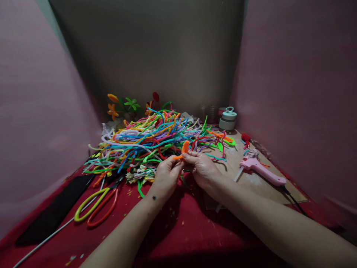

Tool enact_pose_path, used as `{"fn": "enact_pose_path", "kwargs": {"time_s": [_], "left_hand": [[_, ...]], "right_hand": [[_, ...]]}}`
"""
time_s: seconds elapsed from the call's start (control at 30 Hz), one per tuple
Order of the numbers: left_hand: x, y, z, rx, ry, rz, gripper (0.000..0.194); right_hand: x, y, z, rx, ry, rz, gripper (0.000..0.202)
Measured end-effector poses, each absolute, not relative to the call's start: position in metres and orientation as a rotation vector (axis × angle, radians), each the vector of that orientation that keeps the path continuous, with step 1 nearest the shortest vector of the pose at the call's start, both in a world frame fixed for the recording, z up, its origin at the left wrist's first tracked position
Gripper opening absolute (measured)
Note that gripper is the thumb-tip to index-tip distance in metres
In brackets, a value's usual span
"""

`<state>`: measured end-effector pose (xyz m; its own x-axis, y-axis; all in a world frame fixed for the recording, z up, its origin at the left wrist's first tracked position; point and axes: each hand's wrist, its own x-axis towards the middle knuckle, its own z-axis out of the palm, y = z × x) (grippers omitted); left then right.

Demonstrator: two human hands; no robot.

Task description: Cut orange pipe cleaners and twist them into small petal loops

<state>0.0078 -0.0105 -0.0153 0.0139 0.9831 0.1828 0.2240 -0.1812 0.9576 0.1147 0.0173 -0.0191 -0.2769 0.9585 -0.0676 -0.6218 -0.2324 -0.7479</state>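
Both hands meet at the middle of the view, pinching an orange pipe cleaner (pixel 185 147) bent into a small petal-like loop that stands up above the fingers. My left hand (pixel 168 172) is closed on its lower end, where a short orange stub pokes out to the left. From the right, the thumb and fingers of my right hand (pixel 203 167) grip the base of the loop. Just behind the hands lies a big heap of multicoloured pipe cleaners (pixel 150 137). Pale-tipped bundled stems (pixel 141 174) sit beside my left hand.
Scissors (pixel 96 206) with yellow and red handles lie at left, near a black flat object (pixel 55 210) and a thin white rod (pixel 52 235). A pink glue gun (pixel 263 172) rests on a board (pixel 281 193) at right. Behind stand a lidded jar (pixel 228 120) and fuzzy flowers (pixel 113 111).
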Motion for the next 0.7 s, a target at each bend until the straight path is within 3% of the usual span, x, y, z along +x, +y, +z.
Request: {"fn": "enact_pose_path", "kwargs": {"time_s": [0.17,0.33,0.5,0.7], "left_hand": [[0.008,-0.010,-0.019,1.618,1.210,1.129,0.010],[-0.011,-0.008,-0.011,1.638,1.395,0.703,0.006],[-0.027,-0.005,0.003,1.446,1.422,1.168,0.023],[-0.024,-0.009,0.005,1.402,1.322,1.120,0.028]], "right_hand": [[0.114,0.020,-0.025,-0.693,-0.759,1.692,0.026],[0.118,0.022,-0.021,-0.760,-0.922,1.522,0.026],[0.119,0.022,-0.019,-0.791,-1.103,1.418,0.021],[0.117,0.015,-0.022,-0.835,-1.183,1.501,0.017]]}}
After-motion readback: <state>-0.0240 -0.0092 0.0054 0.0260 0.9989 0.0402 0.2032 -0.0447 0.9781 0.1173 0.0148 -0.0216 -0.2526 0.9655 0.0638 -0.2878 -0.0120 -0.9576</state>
